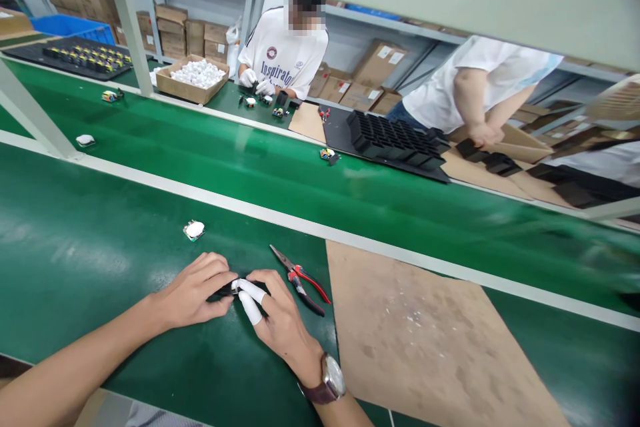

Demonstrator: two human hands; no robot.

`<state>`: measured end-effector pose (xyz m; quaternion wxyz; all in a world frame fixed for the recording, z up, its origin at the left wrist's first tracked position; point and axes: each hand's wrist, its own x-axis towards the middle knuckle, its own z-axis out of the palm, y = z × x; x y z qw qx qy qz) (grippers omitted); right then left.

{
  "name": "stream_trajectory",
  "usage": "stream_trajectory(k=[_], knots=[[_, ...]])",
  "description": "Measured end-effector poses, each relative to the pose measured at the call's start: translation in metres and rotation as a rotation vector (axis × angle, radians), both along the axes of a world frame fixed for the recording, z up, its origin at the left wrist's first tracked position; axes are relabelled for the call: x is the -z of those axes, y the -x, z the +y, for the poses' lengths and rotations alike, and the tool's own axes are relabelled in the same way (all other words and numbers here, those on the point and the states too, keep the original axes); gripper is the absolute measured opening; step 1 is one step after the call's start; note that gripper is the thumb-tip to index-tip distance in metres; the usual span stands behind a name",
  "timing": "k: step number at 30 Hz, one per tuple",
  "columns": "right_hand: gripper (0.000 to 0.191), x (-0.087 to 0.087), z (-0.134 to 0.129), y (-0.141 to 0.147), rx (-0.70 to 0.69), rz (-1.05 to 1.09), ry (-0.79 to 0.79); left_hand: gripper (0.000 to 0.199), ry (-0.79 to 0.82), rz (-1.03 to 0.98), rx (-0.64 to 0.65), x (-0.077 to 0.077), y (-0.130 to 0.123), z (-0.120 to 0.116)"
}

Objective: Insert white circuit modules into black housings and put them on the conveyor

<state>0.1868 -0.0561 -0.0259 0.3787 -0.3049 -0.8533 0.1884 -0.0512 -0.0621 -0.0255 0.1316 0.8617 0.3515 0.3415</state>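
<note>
Left hand and right hand together on green bench, fingers curled and pinching small dark part, possibly with white piece at its end, red-handled pliers just right, white component beyond, cardboard sheet further right.

White T-shirt across the belt reads "Inspirato"

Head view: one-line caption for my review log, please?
Both hands, left hand and right hand, pinch a small dark part on the green bench, pliers beside.
</note>
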Motion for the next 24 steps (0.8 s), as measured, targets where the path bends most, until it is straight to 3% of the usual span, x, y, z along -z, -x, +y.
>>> stream_trajectory(k=[6,15,24], knots=[[0.039,0.0,-0.0024,0.0018,-0.028,0.035,0.104,0.03,0.003,0.023,0.013,-0.0009,0.0001,-0.0011],[0.034,0.0012,0.0019,0.0006,-0.02,0.151,0.124,0.03,0.003,0.013,-0.004,-0.0001,0.0001,-0.0003],[0.018,-0.0051,0.0,-0.0014,-0.009,0.007,0.14,0.028,-0.11,0.072,0.002,-0.0015,-0.001,-0.0019]])
